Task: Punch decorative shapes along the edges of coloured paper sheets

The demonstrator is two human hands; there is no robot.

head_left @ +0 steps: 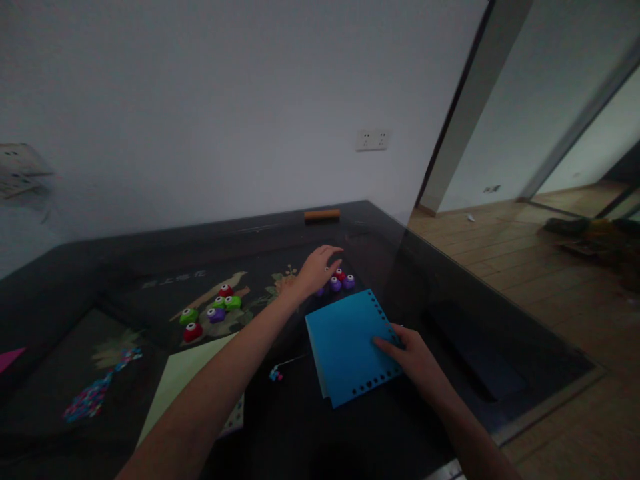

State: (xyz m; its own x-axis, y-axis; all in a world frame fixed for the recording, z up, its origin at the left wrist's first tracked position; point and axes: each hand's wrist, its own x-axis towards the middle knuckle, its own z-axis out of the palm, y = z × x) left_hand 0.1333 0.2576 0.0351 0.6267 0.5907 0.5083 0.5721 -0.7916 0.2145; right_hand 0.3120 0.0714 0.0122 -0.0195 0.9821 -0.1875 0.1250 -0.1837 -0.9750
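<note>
In the head view, my left hand [319, 265] reaches out over a cluster of small purple and red craft punches [335, 283], its fingers stretched and apart. It partly covers some of these punches. My right hand [407, 347] pinches the right edge of a blue sheet of paper [350, 347], thumb on top. The sheet looks folded, with a second layer showing at its left edge, and small holes run along its right and lower edges. A pale green sheet [195, 363] with holes near its lower corner lies under my left forearm.
More red, green and purple punches [217, 313] stand left of my forearm. Paper confetti [90, 398] lies at the left, with a little pile [275, 375] near the middle. A brown roll [322, 215] is at the back; a dark flat object [473, 347] lies at the right.
</note>
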